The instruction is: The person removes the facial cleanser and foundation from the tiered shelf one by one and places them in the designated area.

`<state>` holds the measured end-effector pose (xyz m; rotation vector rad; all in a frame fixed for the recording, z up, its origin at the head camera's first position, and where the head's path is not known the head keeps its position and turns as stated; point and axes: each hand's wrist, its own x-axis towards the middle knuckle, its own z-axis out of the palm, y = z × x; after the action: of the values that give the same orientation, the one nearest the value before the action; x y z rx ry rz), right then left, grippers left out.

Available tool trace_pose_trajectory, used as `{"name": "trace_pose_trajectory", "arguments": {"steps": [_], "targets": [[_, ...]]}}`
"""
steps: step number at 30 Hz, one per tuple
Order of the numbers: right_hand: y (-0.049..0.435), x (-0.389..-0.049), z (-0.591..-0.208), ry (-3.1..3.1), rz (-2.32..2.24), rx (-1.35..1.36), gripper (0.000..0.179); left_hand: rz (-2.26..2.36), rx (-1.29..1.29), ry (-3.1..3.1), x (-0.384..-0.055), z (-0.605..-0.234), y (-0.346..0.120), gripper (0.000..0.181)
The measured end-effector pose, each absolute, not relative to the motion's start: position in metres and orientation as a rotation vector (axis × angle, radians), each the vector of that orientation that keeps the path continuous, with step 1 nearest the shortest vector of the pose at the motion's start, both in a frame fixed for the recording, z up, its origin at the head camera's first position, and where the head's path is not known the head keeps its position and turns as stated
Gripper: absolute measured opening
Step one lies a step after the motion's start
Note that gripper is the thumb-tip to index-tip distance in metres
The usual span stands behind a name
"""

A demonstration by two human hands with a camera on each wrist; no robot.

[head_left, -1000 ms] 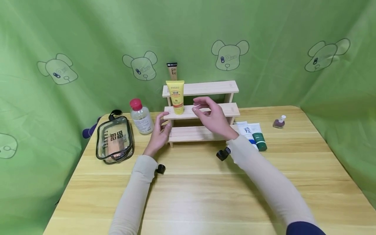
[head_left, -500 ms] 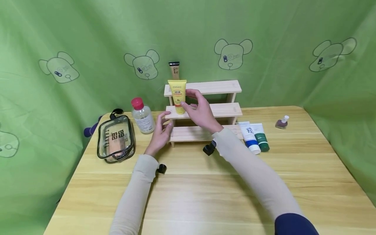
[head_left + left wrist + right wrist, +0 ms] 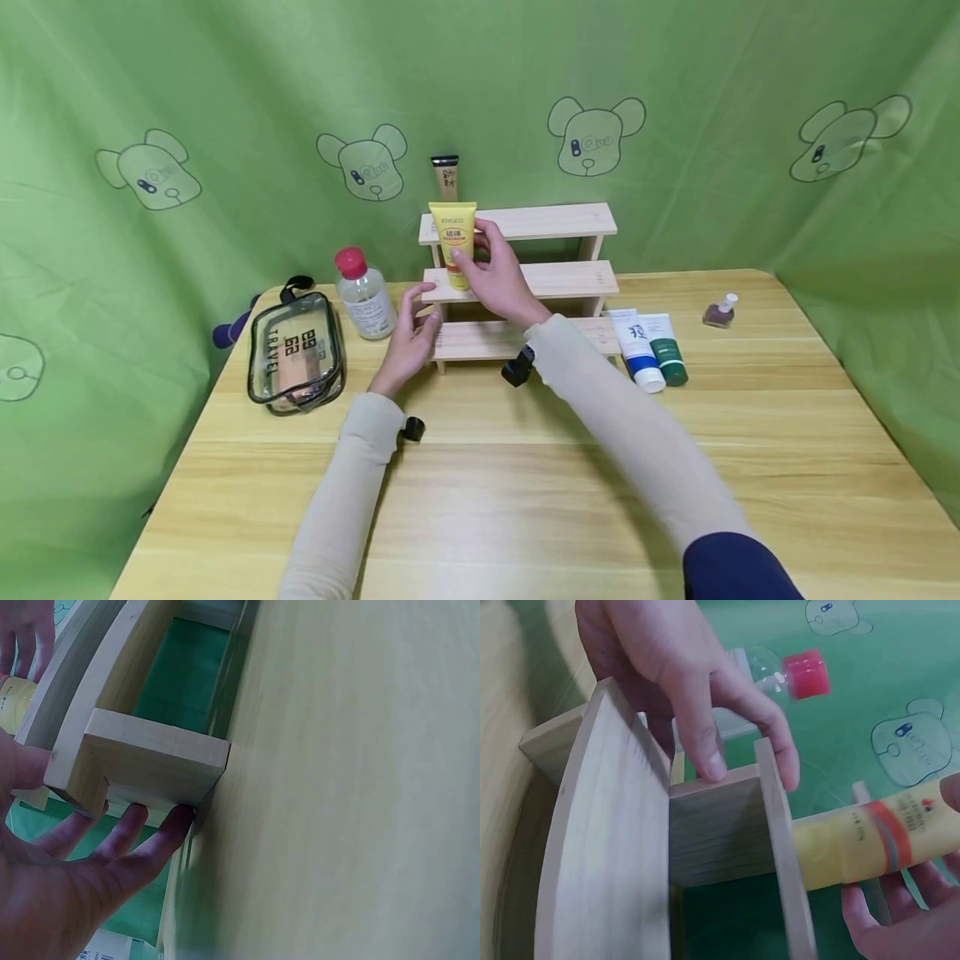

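Pale wood-grain tabletop (image 3: 480, 500) nearest. Left hand (image 3: 408, 346), fingers spread and unclenched, touches the three-tiered pale wooden shelf (image 3: 551, 281) at nine o'clock. Right hand (image 3: 501, 279) pinches the yellow plastic tube (image 3: 453, 223), upright on the middle tier (image 3: 577, 280), ten o'clock of shelf centre. Beyond, at twelve from it: black-ended beige tube (image 3: 447, 182); green printed curtain (image 3: 480, 67).

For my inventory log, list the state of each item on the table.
Yellow tube, upright, held by right grip
Tan tube, upright, base hidden
Red-capped bottle, upright, closed
Clear pouch, lying, zip unclear
Blue-white tube, lying, capped
Green-white tube, lying, capped
Nail polish, capped
Wooden rack, standing, left grip touching
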<state>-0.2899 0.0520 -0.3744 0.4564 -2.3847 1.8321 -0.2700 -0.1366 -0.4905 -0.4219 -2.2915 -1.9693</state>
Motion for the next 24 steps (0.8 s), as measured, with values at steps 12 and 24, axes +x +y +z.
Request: {"name": "trace_pose_trajectory", "arguments": {"steps": [12, 24], "targets": [[0.053, -0.292, -0.389, -2.426, 1.768, 0.540, 0.043, -1.963, -0.416, -2.291, -0.270, -0.488, -0.136, 0.050], [0.058, -0.282, -0.389, -2.402, 1.730, 0.580, 0.045, -1.989, -0.388, -2.305, -0.269, -0.487, -0.137, 0.051]]}}
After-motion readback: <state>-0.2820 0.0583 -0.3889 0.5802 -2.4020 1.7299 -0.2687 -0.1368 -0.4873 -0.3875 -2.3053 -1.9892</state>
